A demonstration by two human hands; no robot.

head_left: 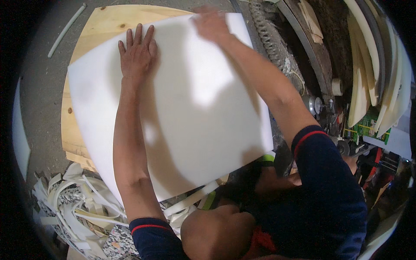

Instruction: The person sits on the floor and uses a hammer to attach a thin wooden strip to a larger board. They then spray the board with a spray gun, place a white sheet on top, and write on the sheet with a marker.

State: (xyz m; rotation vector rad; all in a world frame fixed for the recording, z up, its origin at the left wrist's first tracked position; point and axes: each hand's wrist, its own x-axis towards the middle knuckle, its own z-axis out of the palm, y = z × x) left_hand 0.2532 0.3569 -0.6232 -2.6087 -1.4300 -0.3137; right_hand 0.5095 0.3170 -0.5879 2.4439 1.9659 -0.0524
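Observation:
A large white sheet (pixel 208 130), smooth and foam-like, lies flat over a pale wooden board (pixel 110 19) with knots. The board's edge shows beyond the sheet at the far and left sides. My left hand (pixel 138 52) is pressed on the sheet near its far edge, fingers spread and pointing away from me, holding nothing. Over the sheet's far right corner is my right hand (pixel 211 25), its fingers smeared by motion. Whether they grip the edge I cannot tell. Both arms stretch across the sheet and cast shadows on it.
White foam offcuts (pixel 91 195) and speckled foam (pixel 123 242) are heaped at the near left. A thin white strip (pixel 67 30) lies on the grey floor. At the right are a coiled hose (pixel 268 34), a curved metal bar (pixel 303 34) and upright foam sheets (pixel 368 56).

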